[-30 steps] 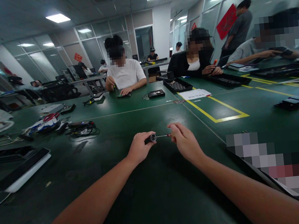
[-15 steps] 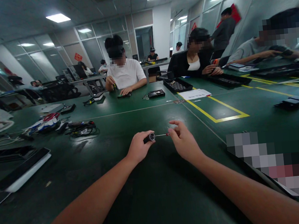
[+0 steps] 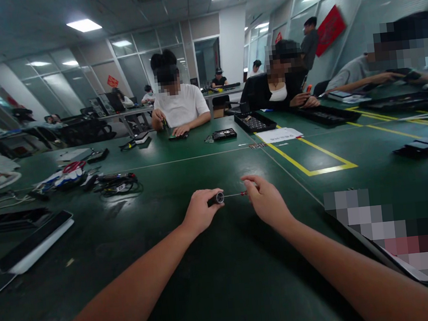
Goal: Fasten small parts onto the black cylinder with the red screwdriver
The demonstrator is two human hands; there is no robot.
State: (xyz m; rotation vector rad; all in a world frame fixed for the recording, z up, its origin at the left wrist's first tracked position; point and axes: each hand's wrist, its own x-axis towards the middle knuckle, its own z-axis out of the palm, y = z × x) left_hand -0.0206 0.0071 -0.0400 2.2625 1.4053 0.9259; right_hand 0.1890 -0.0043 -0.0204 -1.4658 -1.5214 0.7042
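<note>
My left hand (image 3: 200, 211) is closed around a small black cylindrical part (image 3: 219, 198), whose round, silver-rimmed end faces me. Between thumb and fingers, my right hand (image 3: 269, 200) grips a screwdriver (image 3: 244, 193) with a red handle, mostly hidden by the fingers. Its thin metal shaft points left, and the tip meets the cylinder's rim or passes behind it; I cannot tell which. Both hands are held above the green table (image 3: 225, 280), roughly at the middle of the view.
Left lie a black-and-white device (image 3: 36, 243), a coil of cables (image 3: 121, 185) and gloves (image 3: 59, 180). Ahead are a black tray (image 3: 254, 122), a paper sheet (image 3: 279, 135) and yellow tape (image 3: 313, 172). Several people sit around the table. A blurred-out flat object (image 3: 392, 244) lies right.
My right hand has shifted slightly right with the screwdriver, and more of the shaft shows. The left hand and cylinder have moved a touch right. A person standing in the background has moved left.
</note>
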